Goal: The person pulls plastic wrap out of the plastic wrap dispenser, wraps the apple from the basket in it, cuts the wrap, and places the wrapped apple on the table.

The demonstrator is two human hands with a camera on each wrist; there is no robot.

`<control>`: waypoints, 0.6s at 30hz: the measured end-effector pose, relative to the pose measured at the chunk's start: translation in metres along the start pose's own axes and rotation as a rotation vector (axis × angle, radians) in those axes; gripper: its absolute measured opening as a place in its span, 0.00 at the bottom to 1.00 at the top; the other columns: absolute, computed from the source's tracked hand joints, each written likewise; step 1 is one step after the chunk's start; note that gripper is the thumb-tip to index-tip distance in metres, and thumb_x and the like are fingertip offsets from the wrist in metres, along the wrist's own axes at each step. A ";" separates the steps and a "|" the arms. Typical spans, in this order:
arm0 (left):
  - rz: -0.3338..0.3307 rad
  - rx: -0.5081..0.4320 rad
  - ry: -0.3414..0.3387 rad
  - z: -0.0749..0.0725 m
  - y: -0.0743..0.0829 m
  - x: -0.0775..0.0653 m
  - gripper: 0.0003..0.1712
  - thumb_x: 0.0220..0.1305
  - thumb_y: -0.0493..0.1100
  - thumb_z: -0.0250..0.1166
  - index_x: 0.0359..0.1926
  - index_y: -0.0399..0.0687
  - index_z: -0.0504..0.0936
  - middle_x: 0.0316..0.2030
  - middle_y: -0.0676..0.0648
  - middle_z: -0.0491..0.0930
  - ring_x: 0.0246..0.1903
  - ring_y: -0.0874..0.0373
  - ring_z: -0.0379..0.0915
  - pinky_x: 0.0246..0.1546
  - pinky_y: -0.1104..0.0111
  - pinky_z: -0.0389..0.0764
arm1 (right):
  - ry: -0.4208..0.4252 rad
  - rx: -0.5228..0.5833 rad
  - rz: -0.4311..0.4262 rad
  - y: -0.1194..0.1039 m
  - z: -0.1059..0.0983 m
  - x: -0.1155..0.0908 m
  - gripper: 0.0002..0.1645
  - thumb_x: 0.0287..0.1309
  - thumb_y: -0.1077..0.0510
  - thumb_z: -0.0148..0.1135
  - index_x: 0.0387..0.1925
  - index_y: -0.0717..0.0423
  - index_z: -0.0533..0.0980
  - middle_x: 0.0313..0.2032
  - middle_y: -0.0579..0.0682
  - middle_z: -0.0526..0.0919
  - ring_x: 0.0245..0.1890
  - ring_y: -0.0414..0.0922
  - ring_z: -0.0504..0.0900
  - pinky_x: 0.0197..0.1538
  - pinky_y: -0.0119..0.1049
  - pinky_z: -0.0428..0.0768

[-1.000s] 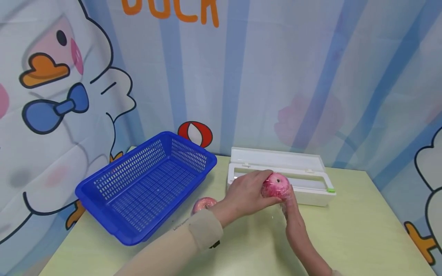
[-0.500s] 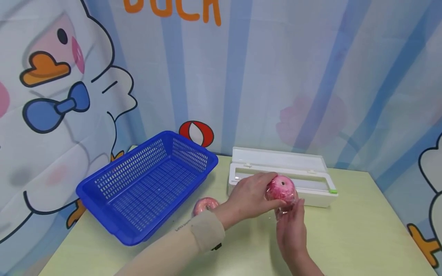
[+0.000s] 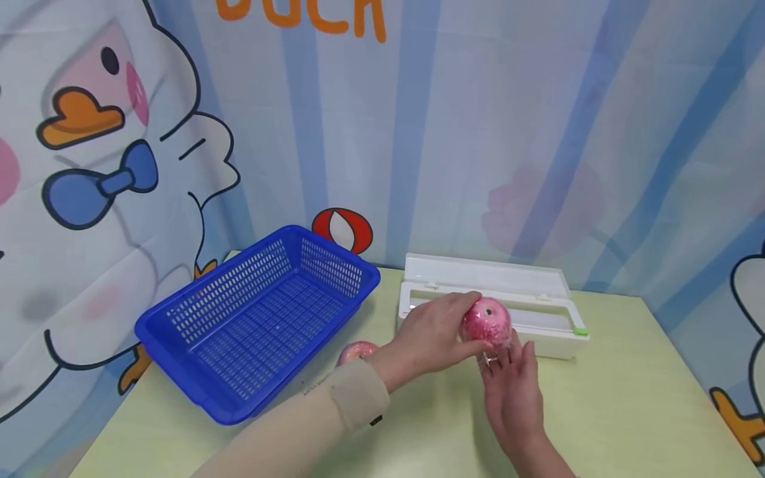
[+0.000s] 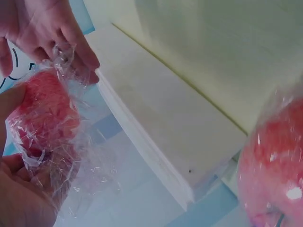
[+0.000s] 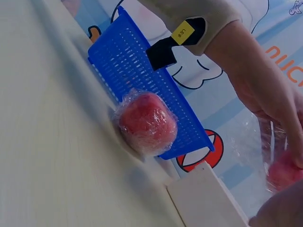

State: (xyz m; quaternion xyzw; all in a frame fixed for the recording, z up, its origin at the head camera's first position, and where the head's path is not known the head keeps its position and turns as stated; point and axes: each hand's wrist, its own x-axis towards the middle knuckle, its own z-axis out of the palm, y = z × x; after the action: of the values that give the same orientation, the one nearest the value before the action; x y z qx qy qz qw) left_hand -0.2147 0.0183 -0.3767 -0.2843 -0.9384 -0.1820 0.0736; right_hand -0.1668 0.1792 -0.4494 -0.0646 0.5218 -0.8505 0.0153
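My left hand (image 3: 431, 337) grips a pinkish-red apple (image 3: 487, 321) between thumb and fingers, above the table in front of a white cling film box. Clear cling film (image 4: 66, 156) covers the apple, with loose crumpled folds in the left wrist view. Just below the fruit is my right hand (image 3: 515, 401), palm up, its fairly straight fingers at the film on the underside. A second film-wrapped apple (image 5: 147, 125) rests on the table, partly hidden by the left forearm in the head view.
A blue slotted basket (image 3: 179, 372) stands on the left of the table (image 3: 627, 398). The white cling film box (image 3: 552, 344) lies at the back, its lid (image 3: 484, 271) raised. Behind hangs a printed curtain (image 3: 454, 133).
My right hand has moved from the apple's right side to beneath it, turning palm up. The left hand keeps its grip, and the apple has shifted slightly right.
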 end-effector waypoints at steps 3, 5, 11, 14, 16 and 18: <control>0.028 0.042 -0.019 -0.004 -0.001 0.002 0.46 0.68 0.63 0.73 0.79 0.53 0.68 0.70 0.49 0.78 0.66 0.56 0.78 0.64 0.62 0.81 | -0.134 0.106 0.036 -0.006 -0.019 -0.002 0.45 0.83 0.31 0.21 0.85 0.53 0.38 0.76 0.43 0.67 0.72 0.34 0.71 0.76 0.34 0.67; 0.049 0.043 -0.035 -0.005 -0.003 0.003 0.45 0.67 0.64 0.73 0.78 0.54 0.68 0.69 0.49 0.79 0.65 0.57 0.79 0.64 0.63 0.81 | -0.230 0.251 0.076 -0.011 -0.031 -0.003 0.40 0.85 0.33 0.25 0.82 0.52 0.50 0.71 0.43 0.75 0.70 0.40 0.75 0.75 0.38 0.72; 0.075 0.001 -0.083 -0.008 -0.005 0.004 0.44 0.67 0.64 0.73 0.78 0.56 0.69 0.68 0.51 0.79 0.66 0.57 0.78 0.65 0.62 0.81 | -0.426 0.645 0.295 -0.030 -0.059 -0.002 0.43 0.84 0.31 0.28 0.72 0.54 0.74 0.71 0.55 0.77 0.73 0.54 0.75 0.79 0.52 0.66; 0.085 -0.012 -0.099 -0.007 -0.005 0.004 0.44 0.68 0.64 0.73 0.78 0.57 0.69 0.69 0.51 0.79 0.67 0.57 0.76 0.66 0.60 0.80 | -0.464 0.719 0.366 -0.035 -0.066 -0.001 0.47 0.82 0.29 0.27 0.72 0.58 0.74 0.72 0.59 0.76 0.74 0.59 0.72 0.80 0.55 0.60; 0.096 -0.015 -0.100 -0.007 -0.005 0.004 0.43 0.68 0.63 0.73 0.77 0.57 0.69 0.69 0.52 0.78 0.67 0.58 0.76 0.65 0.60 0.80 | -0.470 0.736 0.395 -0.038 -0.068 0.000 0.48 0.81 0.28 0.29 0.72 0.59 0.74 0.72 0.60 0.75 0.75 0.60 0.72 0.81 0.55 0.57; 0.106 -0.017 -0.098 -0.006 -0.005 0.005 0.43 0.67 0.63 0.73 0.77 0.58 0.69 0.69 0.52 0.78 0.67 0.58 0.76 0.65 0.60 0.81 | -0.455 0.740 0.421 -0.041 -0.068 0.001 0.48 0.81 0.27 0.32 0.71 0.60 0.75 0.71 0.61 0.75 0.74 0.61 0.72 0.81 0.55 0.56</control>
State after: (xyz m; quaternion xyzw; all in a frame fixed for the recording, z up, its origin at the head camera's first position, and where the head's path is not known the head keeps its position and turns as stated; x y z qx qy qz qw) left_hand -0.2214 0.0144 -0.3720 -0.3429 -0.9229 -0.1716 0.0350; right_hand -0.1749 0.2578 -0.4428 -0.1324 0.1694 -0.9217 0.3229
